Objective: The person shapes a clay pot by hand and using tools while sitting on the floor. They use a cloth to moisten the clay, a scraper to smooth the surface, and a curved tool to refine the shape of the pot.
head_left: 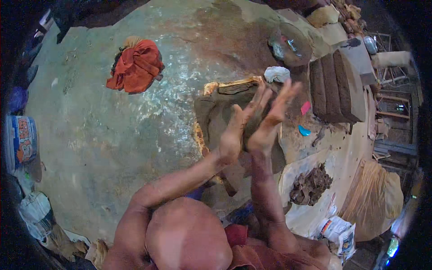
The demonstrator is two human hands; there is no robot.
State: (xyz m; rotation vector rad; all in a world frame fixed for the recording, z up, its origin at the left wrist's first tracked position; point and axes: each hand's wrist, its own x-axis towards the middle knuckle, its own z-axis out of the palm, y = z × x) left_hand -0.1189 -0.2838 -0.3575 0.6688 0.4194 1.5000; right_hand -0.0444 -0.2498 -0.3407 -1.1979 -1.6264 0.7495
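My left hand [240, 128] and my right hand [273, 118] are raised side by side, palms turned toward each other, with a narrow gap between them. Fingers on both are stretched out and somewhat blurred; I see nothing held. Below them lies a dark, flat work surface [209, 110] with a worn, light-brown edge, mostly hidden by my hands and forearms. A dark stick-like piece [228, 185] juts from its near side. Just past my fingertips sits a crumpled white wad [277, 74].
Stacked dark clay slabs [330, 87] stand at right, beside a pink piece [305, 107] and a blue piece [304, 131]. Clay scraps [311, 184] lie nearer me. A round basin [299, 45] is farther back. An orange cloth bundle [137, 67] and a bucket [21, 141] are left.
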